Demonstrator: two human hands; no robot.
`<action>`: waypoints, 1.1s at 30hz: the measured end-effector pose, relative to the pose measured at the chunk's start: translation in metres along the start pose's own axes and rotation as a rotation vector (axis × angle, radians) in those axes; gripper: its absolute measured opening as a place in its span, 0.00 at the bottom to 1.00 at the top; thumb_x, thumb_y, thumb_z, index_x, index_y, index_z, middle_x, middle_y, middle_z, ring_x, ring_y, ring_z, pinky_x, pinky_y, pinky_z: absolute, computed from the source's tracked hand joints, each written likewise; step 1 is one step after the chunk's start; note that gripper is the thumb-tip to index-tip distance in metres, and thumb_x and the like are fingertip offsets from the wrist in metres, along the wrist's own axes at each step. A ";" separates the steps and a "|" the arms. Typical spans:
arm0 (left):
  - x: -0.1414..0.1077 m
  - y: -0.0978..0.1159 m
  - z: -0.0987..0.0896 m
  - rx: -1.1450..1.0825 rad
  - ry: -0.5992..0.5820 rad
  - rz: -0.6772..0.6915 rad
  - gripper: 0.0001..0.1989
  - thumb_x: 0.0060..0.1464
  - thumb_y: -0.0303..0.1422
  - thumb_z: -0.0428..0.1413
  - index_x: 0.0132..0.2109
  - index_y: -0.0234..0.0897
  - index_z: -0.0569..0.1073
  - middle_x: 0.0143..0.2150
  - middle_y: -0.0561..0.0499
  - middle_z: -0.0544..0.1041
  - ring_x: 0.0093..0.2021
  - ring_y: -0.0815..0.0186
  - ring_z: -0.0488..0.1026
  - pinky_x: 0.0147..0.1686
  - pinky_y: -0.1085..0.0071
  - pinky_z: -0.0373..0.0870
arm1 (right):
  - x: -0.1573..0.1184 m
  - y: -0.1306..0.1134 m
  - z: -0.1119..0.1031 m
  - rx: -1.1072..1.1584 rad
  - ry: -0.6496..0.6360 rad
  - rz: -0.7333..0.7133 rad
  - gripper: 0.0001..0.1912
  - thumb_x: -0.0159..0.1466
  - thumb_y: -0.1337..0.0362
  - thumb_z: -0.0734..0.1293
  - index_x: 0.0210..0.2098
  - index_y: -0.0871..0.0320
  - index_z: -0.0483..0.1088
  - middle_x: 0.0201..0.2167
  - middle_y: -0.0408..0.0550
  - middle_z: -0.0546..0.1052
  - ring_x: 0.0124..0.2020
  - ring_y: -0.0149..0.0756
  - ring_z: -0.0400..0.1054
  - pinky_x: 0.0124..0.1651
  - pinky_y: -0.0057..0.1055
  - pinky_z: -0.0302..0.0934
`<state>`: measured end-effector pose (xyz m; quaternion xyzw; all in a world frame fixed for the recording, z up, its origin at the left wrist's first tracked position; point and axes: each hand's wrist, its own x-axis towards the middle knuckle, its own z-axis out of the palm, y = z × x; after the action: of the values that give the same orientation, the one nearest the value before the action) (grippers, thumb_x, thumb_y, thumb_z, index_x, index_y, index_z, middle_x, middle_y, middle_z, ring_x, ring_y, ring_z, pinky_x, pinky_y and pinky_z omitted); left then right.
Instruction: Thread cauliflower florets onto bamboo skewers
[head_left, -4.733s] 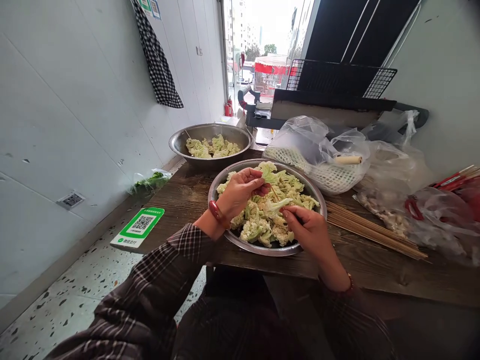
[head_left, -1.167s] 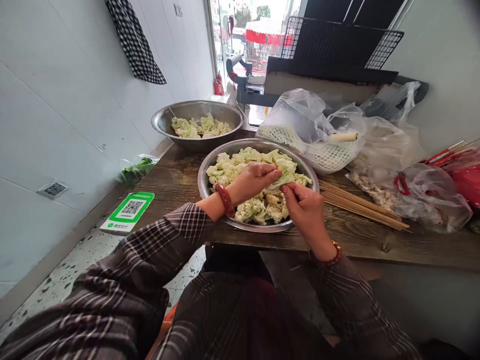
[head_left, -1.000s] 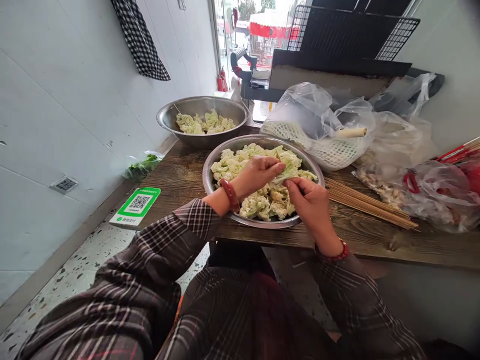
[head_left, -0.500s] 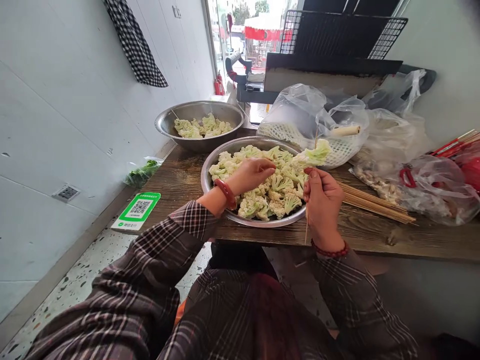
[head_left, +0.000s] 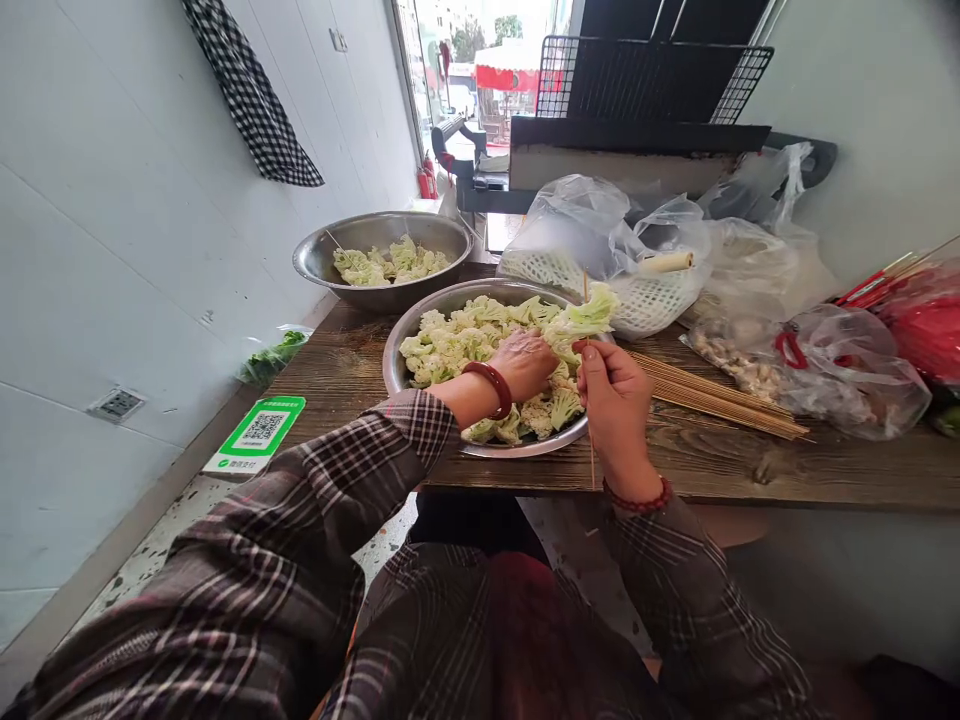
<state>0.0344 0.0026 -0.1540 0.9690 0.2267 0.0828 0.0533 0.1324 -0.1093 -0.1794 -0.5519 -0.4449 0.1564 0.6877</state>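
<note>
My right hand (head_left: 616,395) is closed on a thin wooden skewer (head_left: 593,462), its lower end hanging below the fist. Pale green cauliflower (head_left: 589,315) is threaded on the skewer above my fingers, its tip poking out on top. My left hand (head_left: 523,368), with a red bangle at the wrist, reaches down into the cauliflower pieces (head_left: 457,340) in the near metal basin (head_left: 396,372); its fingertips are hidden, so any grip cannot be seen.
Another metal basin (head_left: 307,262) with cauliflower stands behind to the left. Bare skewers (head_left: 720,400) lie right of my right hand. Plastic bags (head_left: 757,260) fill the back right. A green QR card (head_left: 259,432) lies at the table's left end.
My left hand has moved right and down onto the cauliflower pieces. My right hand still holds the loaded skewer upright. The whole view has shifted slightly.
</note>
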 end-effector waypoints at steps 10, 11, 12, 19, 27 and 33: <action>-0.018 -0.027 -0.035 -0.720 0.219 -0.251 0.03 0.47 0.24 0.59 0.30 0.34 0.73 0.25 0.54 0.68 0.26 0.70 0.63 0.30 0.71 0.59 | 0.000 -0.007 0.002 0.106 0.025 0.106 0.17 0.65 0.51 0.67 0.40 0.59 0.77 0.19 0.37 0.67 0.20 0.27 0.57 0.24 0.25 0.53; -0.023 -0.029 -0.038 -0.876 0.238 -0.276 0.03 0.47 0.25 0.60 0.32 0.34 0.73 0.25 0.56 0.68 0.25 0.72 0.63 0.28 0.72 0.58 | 0.000 -0.007 0.001 0.107 0.014 0.107 0.17 0.65 0.52 0.67 0.40 0.59 0.77 0.19 0.37 0.67 0.20 0.27 0.57 0.24 0.25 0.53; -0.027 -0.030 -0.041 -1.028 0.256 -0.294 0.05 0.48 0.27 0.61 0.34 0.34 0.73 0.25 0.56 0.69 0.25 0.74 0.63 0.27 0.74 0.58 | 0.000 -0.007 0.001 0.104 -0.007 0.105 0.16 0.65 0.52 0.67 0.40 0.59 0.78 0.19 0.37 0.67 0.20 0.27 0.57 0.24 0.25 0.52; -0.049 -0.029 -0.039 -1.608 0.372 -0.351 0.17 0.43 0.30 0.68 0.38 0.34 0.69 0.34 0.52 0.77 0.31 0.70 0.77 0.33 0.74 0.72 | -0.002 -0.011 -0.001 0.015 -0.185 0.117 0.16 0.65 0.54 0.67 0.39 0.60 0.79 0.18 0.38 0.65 0.20 0.27 0.56 0.24 0.26 0.50; -0.054 -0.031 -0.039 -1.607 0.517 -0.375 0.24 0.45 0.33 0.69 0.48 0.36 0.71 0.31 0.52 0.79 0.30 0.68 0.78 0.32 0.74 0.71 | 0.000 -0.016 0.000 -0.098 -0.353 0.062 0.16 0.65 0.54 0.66 0.36 0.59 0.80 0.20 0.41 0.70 0.22 0.29 0.59 0.24 0.27 0.52; -0.054 -0.030 -0.039 -1.577 0.655 -0.375 0.18 0.44 0.29 0.68 0.41 0.35 0.71 0.26 0.57 0.72 0.24 0.76 0.68 0.24 0.78 0.59 | 0.002 -0.018 0.002 -0.200 -0.472 0.014 0.16 0.66 0.54 0.65 0.36 0.59 0.79 0.20 0.42 0.71 0.22 0.30 0.62 0.25 0.27 0.53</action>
<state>-0.0338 0.0075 -0.1278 0.5238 0.2629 0.4798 0.6530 0.1270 -0.1133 -0.1621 -0.5686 -0.6025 0.2408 0.5057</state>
